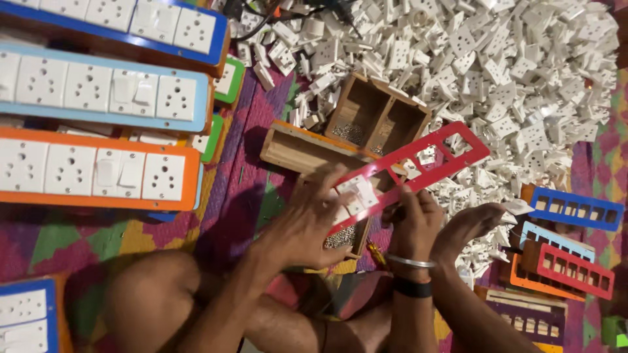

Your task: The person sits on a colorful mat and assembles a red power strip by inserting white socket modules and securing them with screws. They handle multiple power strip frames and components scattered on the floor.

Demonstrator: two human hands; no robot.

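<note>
Red plastic, long and slotted: the faceplate frame [418, 160] is held tilted above the lap, its near end low between the hands and its far end raised over the wooden divided box [376, 121]. The left hand [307, 225] lies with spread fingers over the frame's near end, pressing the white switch modules [356, 193] seated there, so its grip is on the frame and modules, not clenched. The right hand [413, 219], with a metal bangle and a dark band at the wrist, closes around the frame's lower edge from beneath, steadying it. The tilt keeps the empty slots in view. A third hand [471, 222] reaches in from the right, fingers near loose white parts. A large heap of white socket parts [517, 78] lies behind on the patterned mat [248, 176]; finished boards, such as the orange board [98, 173], are stacked at left.
</note>
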